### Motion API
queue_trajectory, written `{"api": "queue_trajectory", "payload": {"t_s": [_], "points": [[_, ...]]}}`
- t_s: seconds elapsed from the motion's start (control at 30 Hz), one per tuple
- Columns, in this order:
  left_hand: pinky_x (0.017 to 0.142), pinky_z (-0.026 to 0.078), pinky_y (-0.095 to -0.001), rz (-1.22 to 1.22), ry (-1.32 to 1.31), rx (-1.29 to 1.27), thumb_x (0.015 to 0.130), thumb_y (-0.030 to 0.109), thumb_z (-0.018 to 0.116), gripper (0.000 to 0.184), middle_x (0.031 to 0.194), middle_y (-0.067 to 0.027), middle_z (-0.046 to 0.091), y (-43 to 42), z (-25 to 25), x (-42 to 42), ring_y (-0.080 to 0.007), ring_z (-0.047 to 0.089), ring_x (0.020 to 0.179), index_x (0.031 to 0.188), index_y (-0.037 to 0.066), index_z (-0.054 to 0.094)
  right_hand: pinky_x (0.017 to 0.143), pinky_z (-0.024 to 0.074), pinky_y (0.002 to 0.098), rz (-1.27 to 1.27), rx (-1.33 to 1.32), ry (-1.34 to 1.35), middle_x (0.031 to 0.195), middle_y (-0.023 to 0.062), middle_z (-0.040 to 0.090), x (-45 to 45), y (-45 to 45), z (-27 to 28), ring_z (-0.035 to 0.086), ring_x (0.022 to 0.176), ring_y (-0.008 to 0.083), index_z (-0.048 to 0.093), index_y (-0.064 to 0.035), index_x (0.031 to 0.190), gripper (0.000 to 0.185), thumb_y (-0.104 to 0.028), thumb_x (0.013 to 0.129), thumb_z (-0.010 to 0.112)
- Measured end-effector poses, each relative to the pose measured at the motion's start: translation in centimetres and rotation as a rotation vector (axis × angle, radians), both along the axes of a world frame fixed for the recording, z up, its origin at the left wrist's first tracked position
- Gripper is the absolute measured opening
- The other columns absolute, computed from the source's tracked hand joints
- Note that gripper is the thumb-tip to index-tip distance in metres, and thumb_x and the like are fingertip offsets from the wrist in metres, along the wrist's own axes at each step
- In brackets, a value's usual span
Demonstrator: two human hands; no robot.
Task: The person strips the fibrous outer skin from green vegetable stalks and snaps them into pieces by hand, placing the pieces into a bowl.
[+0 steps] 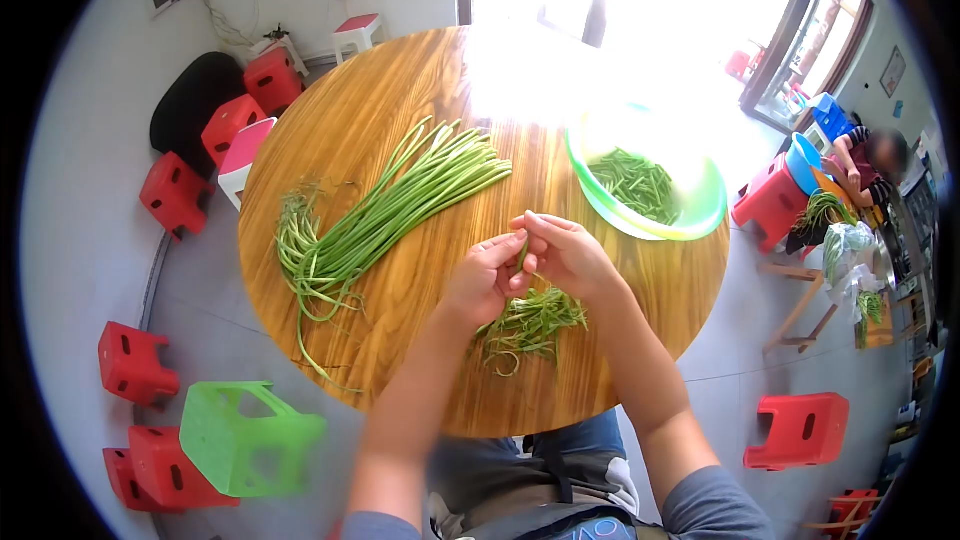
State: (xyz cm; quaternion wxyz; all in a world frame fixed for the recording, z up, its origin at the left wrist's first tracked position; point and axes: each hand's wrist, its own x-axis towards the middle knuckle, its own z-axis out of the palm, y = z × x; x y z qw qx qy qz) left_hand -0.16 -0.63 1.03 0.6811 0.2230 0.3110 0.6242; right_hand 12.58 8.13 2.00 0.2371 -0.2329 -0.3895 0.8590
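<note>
My left hand [484, 278] and my right hand [570, 256] meet above the near middle of the round wooden table, fingers pinched together. Between them shows a short green piece of garlic scape [523, 254], mostly hidden by the fingers. Just below the hands lies a loose heap of thin green scraps [540, 322], some curled. To the left, a large bunch of long garlic scapes [400, 205] is spread out, its curly pale tips toward the left edge. A green translucent basin [690, 231] at the right contains many short cut pieces [635, 185].
The wooden table [420, 360] is in front of me. Red stools [172, 192] and a green stool [250, 440] stand at the left; another red stool [800, 430] is at the right. A person [865, 165] sits at the far right beside a blue basin [803, 162]. Window glare whitens the table's far edge.
</note>
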Motion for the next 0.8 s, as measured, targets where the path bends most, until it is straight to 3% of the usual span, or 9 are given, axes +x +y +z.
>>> {"api": "queue_trajectory", "payload": {"t_s": [0.13, 0.33, 0.43, 0.57, 0.6, 0.7, 0.8], "points": [[0.049, 0.041, -0.0228, -0.043, 0.006, -0.042, 0.091, 0.017, 0.045, 0.023, 0.071, -0.0060, 0.059, 0.6, -1.0, 0.0, -0.0103, 0.051, 0.056, 0.092, -0.002, 0.058, 0.053, 0.0450, 0.0268, 0.019, -0.224, 0.185, 0.065, 0.0031, 0.051, 0.0, 2.3, -2.8, 0.051, 0.058, 0.0141, 0.058, -0.0031, 0.092, 0.017, -0.020, 0.089, 0.056], [0.052, 0.043, -0.0251, -0.071, 0.157, -0.108, 0.086, 0.018, 0.047, 0.020, 0.070, -0.0054, 0.057, 0.7, -1.4, -0.1, -0.0128, 0.053, 0.058, 0.088, 0.000, 0.056, 0.057, 0.0440, 0.0228, -0.153, -0.148, 0.091, 0.072, 0.0016, 0.058, 0.3, 1.7, -2.3, 0.052, 0.062, 0.0101, 0.059, -0.0028, 0.089, 0.017, -0.020, 0.089, 0.057], [0.047, 0.043, -0.0257, -0.010, 0.204, -0.176, 0.088, 0.015, 0.047, 0.019, 0.069, -0.0090, 0.059, 0.8, -1.5, 0.0, -0.0148, 0.055, 0.054, 0.086, -0.002, 0.057, 0.057, 0.0439, 0.0223, -0.309, 0.196, -0.033, 0.077, 0.0012, 0.061, -0.2, 1.2, -2.6, 0.052, 0.062, 0.0081, 0.061, -0.0014, 0.088, 0.018, -0.019, 0.089, 0.058], [0.042, 0.041, -0.0264, 0.034, 0.259, -0.233, 0.089, 0.014, 0.045, 0.021, 0.067, -0.0106, 0.058, 1.0, -2.1, 0.0, -0.0152, 0.054, 0.052, 0.083, -0.002, 0.057, 0.059, 0.0450, 0.0228, -0.455, 0.973, -0.227, 0.079, 0.0029, 0.063, -0.2, -0.4, -2.0, 0.054, 0.071, 0.0088, 0.065, -0.0025, 0.089, 0.008, -0.007, 0.083, 0.061], [0.042, 0.041, -0.0266, 0.068, 0.261, -0.192, 0.089, 0.015, 0.044, 0.022, 0.067, -0.0104, 0.057, 1.0, -2.8, -0.1, -0.0153, 0.053, 0.051, 0.083, -0.002, 0.056, 0.062, 0.0470, 0.0249, -0.448, 1.091, -0.258, 0.079, 0.0038, 0.064, -0.1, -1.1, -1.7, 0.057, 0.075, 0.0126, 0.066, -0.0037, 0.087, 0.009, -0.003, 0.078, 0.063], [0.041, 0.040, -0.0269, 0.127, 0.239, -0.084, 0.089, 0.016, 0.041, 0.024, 0.066, -0.0097, 0.055, 1.4, -3.9, -0.4, -0.0157, 0.051, 0.049, 0.082, -0.001, 0.056, 0.062, 0.0481, 0.0276, -0.518, 1.642, -0.096, 0.080, 0.0052, 0.063, -0.8, -1.2, -2.4, 0.058, 0.073, 0.0175, 0.066, -0.0040, 0.086, 0.012, -0.002, 0.075, 0.065], [0.040, 0.037, -0.0247, 0.091, 0.128, -0.139, 0.089, 0.015, 0.040, 0.023, 0.064, -0.0085, 0.054, 1.3, -2.5, -0.2, -0.0154, 0.049, 0.046, 0.083, 0.000, 0.056, 0.063, 0.0483, 0.0306, -0.600, 1.692, -0.149, 0.078, 0.0051, 0.062, -0.4, -0.9, -1.4, 0.057, 0.073, 0.0213, 0.064, -0.0039, 0.086, 0.013, -0.002, 0.073, 0.065]]}}
